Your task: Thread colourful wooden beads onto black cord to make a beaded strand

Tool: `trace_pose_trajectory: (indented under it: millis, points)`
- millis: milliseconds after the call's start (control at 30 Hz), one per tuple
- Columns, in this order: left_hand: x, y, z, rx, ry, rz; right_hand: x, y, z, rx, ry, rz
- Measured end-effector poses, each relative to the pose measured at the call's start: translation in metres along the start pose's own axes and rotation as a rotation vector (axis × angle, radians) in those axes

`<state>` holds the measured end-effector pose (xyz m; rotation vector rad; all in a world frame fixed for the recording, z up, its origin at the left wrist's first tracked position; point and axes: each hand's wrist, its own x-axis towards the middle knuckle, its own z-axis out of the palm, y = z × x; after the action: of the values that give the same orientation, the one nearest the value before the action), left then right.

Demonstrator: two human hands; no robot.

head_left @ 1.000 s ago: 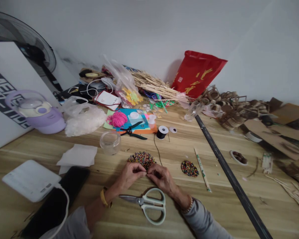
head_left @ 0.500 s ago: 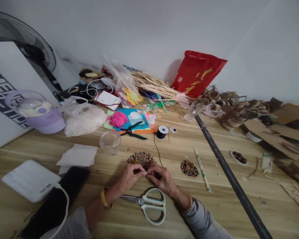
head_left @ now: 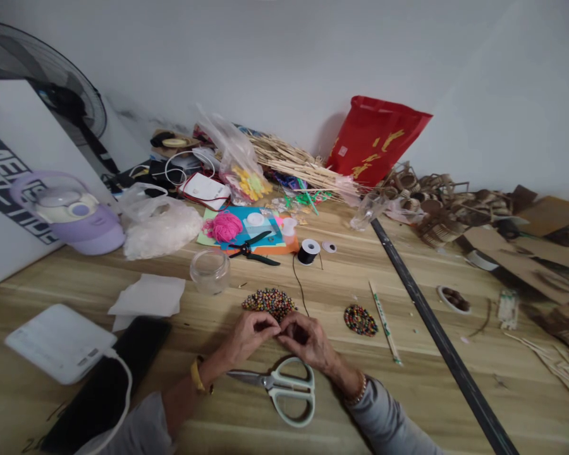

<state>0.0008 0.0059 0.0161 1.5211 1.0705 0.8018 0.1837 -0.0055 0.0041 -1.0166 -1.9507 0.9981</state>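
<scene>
My left hand (head_left: 249,335) and my right hand (head_left: 306,338) meet fingertip to fingertip just below a loose pile of coloured beads (head_left: 269,301) on the wooden table. Both hands are pinched closed on something too small to make out. A thin black cord (head_left: 299,283) runs from a black spool (head_left: 308,251) down to my right hand. A smaller flat patch of beads (head_left: 360,320) lies to the right. Pale green scissors (head_left: 282,387) lie closed on the table between my wrists.
A clear jar (head_left: 210,271), white tissue (head_left: 148,297), black pliers (head_left: 253,251) and pink yarn (head_left: 224,227) lie beyond the beads. A long dark bar (head_left: 431,328) crosses the table on the right. A white device (head_left: 59,342) and a purple appliance (head_left: 69,212) are on the left.
My hands have stayed pinched together at the bead pile, shifting only slightly. Nothing else on the table has moved.
</scene>
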Motion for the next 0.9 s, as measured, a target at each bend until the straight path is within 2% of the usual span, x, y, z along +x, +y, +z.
trace_pose_trajectory:
  millis: [167,333,500,700,900]
  points:
    - [-0.001,-0.003,0.0,0.006,-0.01,0.02,0.0,0.001,0.0,0.018,0.005,0.009]
    - [0.0,-0.01,0.0,0.014,-0.009,0.026,0.0,0.0,-0.004,0.055,0.068,0.056]
    - [0.0,-0.008,0.0,0.038,0.009,0.018,0.002,0.001,-0.005,0.143,0.12,0.108]
    - [0.001,-0.013,0.002,0.034,0.033,0.051,0.002,0.002,-0.002,0.044,0.02,0.044]
    - [0.001,-0.01,0.001,0.057,0.045,0.043,0.003,0.001,-0.001,-0.063,0.014,-0.007]
